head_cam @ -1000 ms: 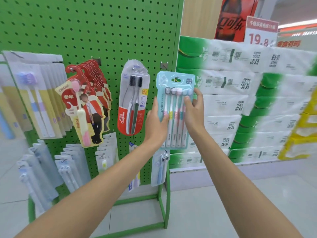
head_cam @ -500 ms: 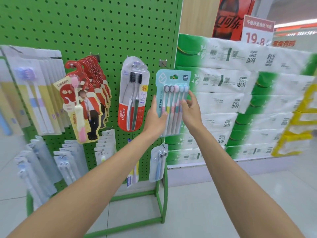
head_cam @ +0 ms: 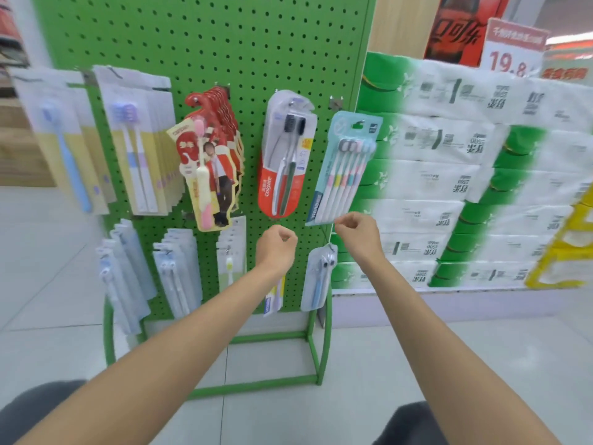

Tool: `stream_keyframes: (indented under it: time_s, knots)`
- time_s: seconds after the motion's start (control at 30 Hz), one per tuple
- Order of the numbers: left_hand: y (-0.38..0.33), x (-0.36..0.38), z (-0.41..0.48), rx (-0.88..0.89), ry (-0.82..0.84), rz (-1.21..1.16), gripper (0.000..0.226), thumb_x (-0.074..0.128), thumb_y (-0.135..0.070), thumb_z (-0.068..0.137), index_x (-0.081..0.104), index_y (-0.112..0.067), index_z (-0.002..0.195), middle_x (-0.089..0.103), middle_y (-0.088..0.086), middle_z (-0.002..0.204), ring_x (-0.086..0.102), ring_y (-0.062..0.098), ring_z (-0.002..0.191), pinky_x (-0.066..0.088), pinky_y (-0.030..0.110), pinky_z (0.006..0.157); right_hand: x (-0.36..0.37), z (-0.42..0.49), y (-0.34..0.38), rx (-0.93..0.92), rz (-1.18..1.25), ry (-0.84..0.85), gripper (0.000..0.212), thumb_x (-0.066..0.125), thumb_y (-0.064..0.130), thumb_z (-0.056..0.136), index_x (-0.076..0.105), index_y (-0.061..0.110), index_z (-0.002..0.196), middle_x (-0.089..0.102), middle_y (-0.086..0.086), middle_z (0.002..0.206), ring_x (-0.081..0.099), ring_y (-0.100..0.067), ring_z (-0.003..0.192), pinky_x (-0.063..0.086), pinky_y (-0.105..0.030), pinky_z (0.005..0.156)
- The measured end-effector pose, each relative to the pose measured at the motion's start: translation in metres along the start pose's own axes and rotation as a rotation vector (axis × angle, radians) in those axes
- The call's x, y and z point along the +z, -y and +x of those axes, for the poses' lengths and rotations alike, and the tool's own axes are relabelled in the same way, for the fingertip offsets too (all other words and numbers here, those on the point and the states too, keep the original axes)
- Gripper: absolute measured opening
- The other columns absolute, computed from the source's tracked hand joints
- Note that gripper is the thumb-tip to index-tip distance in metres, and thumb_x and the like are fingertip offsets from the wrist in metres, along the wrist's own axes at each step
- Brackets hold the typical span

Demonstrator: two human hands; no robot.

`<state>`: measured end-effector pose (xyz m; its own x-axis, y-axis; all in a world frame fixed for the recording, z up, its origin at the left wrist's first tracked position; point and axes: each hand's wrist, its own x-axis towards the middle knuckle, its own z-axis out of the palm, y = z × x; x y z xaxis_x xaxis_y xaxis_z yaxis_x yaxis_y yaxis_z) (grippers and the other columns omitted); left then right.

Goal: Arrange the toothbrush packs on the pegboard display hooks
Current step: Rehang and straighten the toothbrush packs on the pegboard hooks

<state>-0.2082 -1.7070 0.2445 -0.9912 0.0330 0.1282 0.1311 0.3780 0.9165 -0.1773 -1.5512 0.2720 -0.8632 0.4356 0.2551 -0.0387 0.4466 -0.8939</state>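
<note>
Left hand (head_cam: 277, 248): fingers loosely curled, nothing held, raised in front of the green perforated metal pegboard (head_cam: 224, 43), under the red-and-grey blister pack of two dark toothbrushes (head_cam: 287, 155).

Right hand (head_cam: 357, 234): likewise loosely curled and empty, just below the lower edge of the pale blue card-and-plastic pack of pastel toothbrushes (head_cam: 345, 168). It is judged clear of the pack, though the gap is too fine to settle.

That pack is hung from the short metal hook (head_cam: 335, 102) at the board's right edge, tilted with its foot swung left (not yet plumb).

Step judged: this pack is placed and let go.

Next move: the pack should be steadied and squared if it does not settle – a light touch at its lower corner, no pull off the hook – then another pack fetched; none is seen in hand.

Beyond: white-and-green wrapped tissue bundles (head_cam: 449, 155) stacked to the right.
</note>
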Motion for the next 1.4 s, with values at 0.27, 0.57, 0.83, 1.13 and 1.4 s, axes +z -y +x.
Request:
stream_keyframes:
  time_s: [0.27,0.57,0.83,1.13,1.4]
  knots:
    - [0.097,-0.079,-0.006,-0.107,-0.038,0.292,0.021,0.051,-0.01,0.09,0.057,-0.016,0.071,0.064,0.012,0.074,0.052,0.016,0.065,0.044,0.028,0.066,0.106,-0.051,-0.011,-0.065,-0.172,0.366,0.013,0.059,0.002,0.089,0.07,0.009,0.089,0.066,-0.002,0.085,0.058,-0.011,0.075,0.045,-0.015,0.062]
    - [0.19,-0.189,-0.016,-0.311,-0.165,0.662,0.023,0.046,-0.007,0.084,0.06,-0.015,0.068,0.065,0.003,0.08,0.062,0.029,0.08,0.053,0.034,0.07,0.251,-0.085,-0.004,-0.218,-0.323,0.754,0.018,0.054,0.003,0.09,0.071,0.005,0.095,0.069,-0.007,0.092,0.065,-0.022,0.087,0.054,-0.029,0.074]
    - [0.245,-0.255,-0.003,-0.479,-0.267,0.7,0.032,0.052,-0.015,0.09,0.057,-0.015,0.122,0.062,0.006,0.12,0.057,0.029,0.102,0.043,0.032,0.077,0.344,-0.091,0.008,-0.221,-0.279,0.814,0.037,0.052,0.009,0.095,0.053,0.014,0.133,0.061,-0.003,0.121,0.057,-0.017,0.106,0.047,-0.027,0.084]
    - [0.258,-0.26,0.017,-0.306,-0.15,0.137,0.048,0.041,0.001,0.095,0.051,-0.012,0.14,0.053,0.004,0.139,0.056,0.02,0.12,0.044,0.03,0.098,0.394,-0.095,0.034,-0.123,0.026,0.625,0.028,0.054,0.021,0.097,0.057,0.013,0.124,0.062,0.002,0.109,0.059,-0.016,0.102,0.044,-0.027,0.083]
    - [0.256,-0.26,0.02,-0.299,-0.167,0.077,0.045,0.045,0.001,0.095,0.054,-0.011,0.137,0.059,0.007,0.131,0.057,0.021,0.12,0.046,0.032,0.099,0.401,-0.111,0.041,-0.128,0.113,0.493,0.009,0.048,0.014,0.097,0.052,0.012,0.089,0.051,0.007,0.076,0.045,-0.006,0.064,0.035,-0.021,0.054]
